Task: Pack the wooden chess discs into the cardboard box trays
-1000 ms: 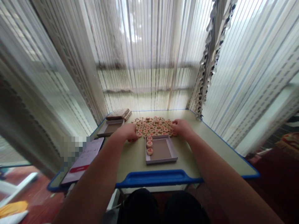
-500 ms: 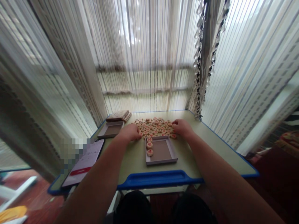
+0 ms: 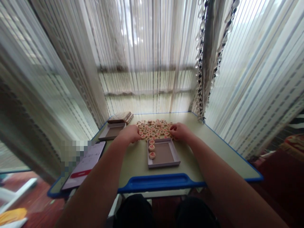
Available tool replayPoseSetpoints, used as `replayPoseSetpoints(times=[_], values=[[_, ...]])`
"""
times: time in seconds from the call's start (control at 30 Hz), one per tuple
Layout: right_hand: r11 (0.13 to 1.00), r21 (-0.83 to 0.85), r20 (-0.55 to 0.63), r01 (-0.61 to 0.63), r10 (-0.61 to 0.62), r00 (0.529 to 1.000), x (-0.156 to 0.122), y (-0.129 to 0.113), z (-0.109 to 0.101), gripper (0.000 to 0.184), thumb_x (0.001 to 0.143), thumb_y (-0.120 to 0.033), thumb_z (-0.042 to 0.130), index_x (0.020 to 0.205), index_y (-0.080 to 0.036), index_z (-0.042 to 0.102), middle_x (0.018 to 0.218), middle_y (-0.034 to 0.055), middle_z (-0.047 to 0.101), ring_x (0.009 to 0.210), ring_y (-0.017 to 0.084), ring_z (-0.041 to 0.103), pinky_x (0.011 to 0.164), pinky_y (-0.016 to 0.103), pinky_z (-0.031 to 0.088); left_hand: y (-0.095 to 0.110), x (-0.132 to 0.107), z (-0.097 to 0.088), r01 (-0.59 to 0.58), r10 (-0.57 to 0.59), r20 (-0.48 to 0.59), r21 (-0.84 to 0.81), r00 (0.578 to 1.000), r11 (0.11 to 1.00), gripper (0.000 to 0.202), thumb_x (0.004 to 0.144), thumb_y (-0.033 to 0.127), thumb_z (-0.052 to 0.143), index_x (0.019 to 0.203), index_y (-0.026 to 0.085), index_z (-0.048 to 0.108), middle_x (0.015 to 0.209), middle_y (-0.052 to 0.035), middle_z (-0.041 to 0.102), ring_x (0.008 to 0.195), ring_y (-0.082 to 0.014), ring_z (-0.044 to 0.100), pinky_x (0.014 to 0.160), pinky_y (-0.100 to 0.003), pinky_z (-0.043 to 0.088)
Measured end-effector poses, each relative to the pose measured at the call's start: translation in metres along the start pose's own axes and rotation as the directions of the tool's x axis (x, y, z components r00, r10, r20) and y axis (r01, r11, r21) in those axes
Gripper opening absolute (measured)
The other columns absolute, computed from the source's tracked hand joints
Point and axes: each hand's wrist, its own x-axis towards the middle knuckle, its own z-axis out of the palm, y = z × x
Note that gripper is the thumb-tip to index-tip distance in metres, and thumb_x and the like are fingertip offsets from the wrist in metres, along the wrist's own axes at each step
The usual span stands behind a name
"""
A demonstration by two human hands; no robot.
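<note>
Between the two hands sits the loose pile of round wooden game pieces (image 3: 155, 128), and compared with a second ago both hands have crept inward on it. The right hand (image 3: 180, 131) slid noticeably toward the left one, and the left hand (image 3: 130, 133) nudged up against its own edge of the pile. So the pile is now bracketed pretty tightly, with the fingers of both hands curled down onto the outer pieces. Honestly can't tell whether either hand has actually pinched a piece or is just resting on top. Just nearer the person than the hands is the shallow grey tray (image 3: 166, 163), and its count hasn't budged, with three pieces (image 3: 152, 148) still lined up along the left wall. Out past the left hand there's a second tray (image 3: 111, 132) with a folded board (image 3: 120, 116) behind it, and a phone (image 3: 84, 164) lies back by the left forearm. Nothing sits in the gap between pile and tray. The tied curtain (image 3: 209, 63) hangs down to the table (image 3: 213, 148) off beyond the right hand, well clear.
</note>
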Motion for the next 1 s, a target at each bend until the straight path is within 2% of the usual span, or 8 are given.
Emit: replayPoseSetpoints(times=[0.1,0.17,0.33,0.43,0.5,0.77,0.9,1.0], values=[[0.998,-0.055,-0.077,0.010,-0.014,0.997,0.003,0.003,0.004,0.026,0.074,-0.033,0.051,0.089,-0.021,0.068,0.092,0.0073,0.062,0.085,0.018,0.056,0.079,0.026,0.041,0.004,0.004,0.002,0.042,-0.035,-0.199,0.028,0.979,0.999,0.023,0.068,0.030,0.053,0.080,0.018,0.068,0.087,-0.0091,0.068,0.083,-0.0196,0.062,0.068,-0.024,0.044],[0.997,-0.082,-0.070,0.008,-0.014,0.997,0.006,0.004,0.008,0.029,0.075,-0.034,0.050,0.094,-0.021,0.067,0.099,0.0085,0.061,0.095,0.020,0.054,0.088,0.030,0.037,0.005,0.009,0.006,0.036,-0.026,-0.260,0.035,0.965,0.999,0.026,0.071,0.029,0.049,0.088,0.020,0.067,0.095,-0.0095,0.067,0.091,-0.0209,0.060,0.075,-0.025,0.043],[0.999,-0.045,-0.019,-0.029,0.028,0.999,0.008,0.007,0.017,0.051,0.083,-0.043,0.040,0.124,-0.014,0.048,0.127,0.0135,0.047,0.121,0.023,0.038,0.101,0.031,0.024,0.002,0.027,0.023,0.056,-0.044,-0.245,0.043,0.968,0.998,0.048,0.082,0.043,0.034,0.113,0.012,0.055,0.117,-0.0186,0.055,0.110,-0.0259,0.050,0.088,-0.033,0.039],[0.998,-0.002,0.061,-0.057,0.057,0.996,0.011,0.006,0.019,0.058,0.086,-0.043,0.034,0.132,-0.007,0.036,0.136,0.0168,0.036,0.128,0.023,0.028,0.104,0.030,0.021,0.002,0.034,0.033,0.112,-0.106,-0.237,0.012,0.966,0.994,0.059,0.084,0.052,0.024,0.122,0.012,0.045,0.129,-0.0207,0.044,0.120,-0.0295,0.040,0.093,-0.040,0.033],[0.999,0.029,0.079,-0.022,0.020,0.997,0.013,0.005,0.020,0.055,0.087,-0.041,0.032,0.130,-0.006,0.039,0.135,0.0158,0.038,0.127,0.021,0.031,0.103,0.029,0.022,0.004,0.036,0.037,0.115,-0.117,-0.224,-0.023,0.967,0.993,0.061,0.085,0.053,0.019,0.123,0.012,0.044,0.131,-0.0209,0.042,0.122,-0.0286,0.037,0.095,-0.040,0.031],[0.996,0.078,0.035,0.032,-0.035,0.999,0.015,0.001,0.018,0.040,0.085,-0.033,0.040,0.120,-0.016,0.051,0.128,0.0083,0.049,0.118,0.017,0.043,0.097,0.025,0.031,0.008,0.043,0.040,-0.060,0.047,-0.333,-0.029,0.942,0.998,0.049,0.089,0.038,0.023,0.115,0.006,0.049,0.126,-0.0189,0.048,0.121,-0.0216,0.039,0.099,-0.029,0.027],[0.997,0.047,0.018,0.061,-0.062,0.998,0.016,0.002,0.020,0.043,0.086,-0.034,0.039,0.121,-0.012,0.051,0.129,0.0104,0.048,0.120,0.018,0.041,0.100,0.026,0.028,0.005,0.048,0.042,-0.090,0.083,-0.392,0.001,0.916,0.996,0.043,0.089,0.033,0.026,0.114,0.008,0.050,0.127,-0.0162,0.047,0.123,-0.0197,0.036,0.101,-0.028,0.026],[0.996,0.014,0.007,0.083,-0.084,0.996,0.015,0.002,0.020,0.044,0.086,-0.035,0.038,0.122,-0.014,0.051,0.131,0.0093,0.046,0.121,0.017,0.039,0.103,0.026,0.025,0.004,0.049,0.043,-0.145,0.137,-0.350,0.002,0.927,0.989,0.039,0.088,0.031,0.027,0.107,0.010,0.054,0.121,-0.0147,0.053,0.118,-0.0198,0.042,0.098,-0.028,0.029]])
